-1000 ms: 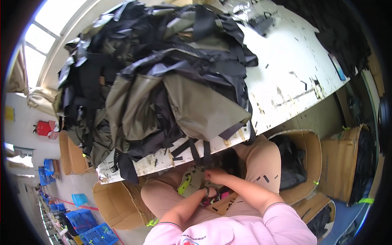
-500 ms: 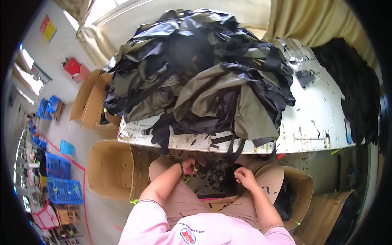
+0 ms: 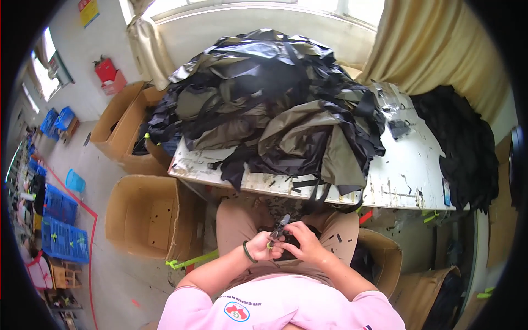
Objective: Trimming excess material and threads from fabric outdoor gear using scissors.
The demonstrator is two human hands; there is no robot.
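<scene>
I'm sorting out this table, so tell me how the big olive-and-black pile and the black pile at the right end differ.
Colour: the olive-and-black pile mixes two main tones, with shiny patches; the black pile looks evenly dark and duller.
Size: the olive-and-black pile looks much larger; the black pile covers less of the table.
Shape: the olive-and-black pile is a tangled mound; the black pile lies flatter.
Both rest on the white table.

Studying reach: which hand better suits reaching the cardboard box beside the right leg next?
Likely the right hand: nearer the cardboard box than the left hand, though both seem to touch a dark object.
</scene>
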